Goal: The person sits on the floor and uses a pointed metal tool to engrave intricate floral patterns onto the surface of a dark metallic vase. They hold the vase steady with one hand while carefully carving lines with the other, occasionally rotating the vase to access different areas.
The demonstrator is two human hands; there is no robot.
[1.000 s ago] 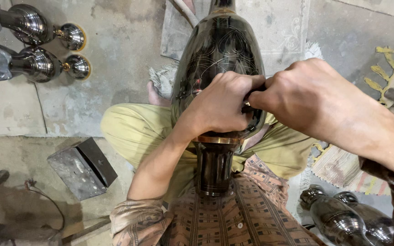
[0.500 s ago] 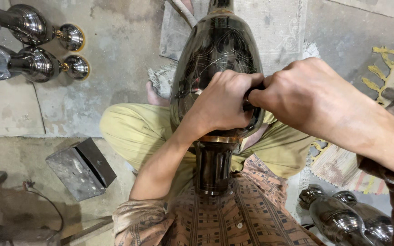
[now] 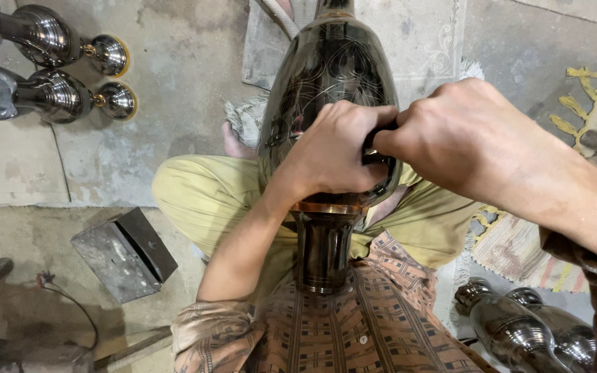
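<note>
From the head view, the big dark metal vase [image 3: 326, 103] lies across the person's lap in the middle, both the left hand [image 3: 333, 155] and right hand [image 3: 464, 138] closed on it, and it could slip and dent if a hand pushes too hard.

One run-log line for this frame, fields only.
left hand: on dark engraved metal vase | right hand: closed, pressed against left hand, tool hidden | vase: lying across lap | nearby: metal block
</note>
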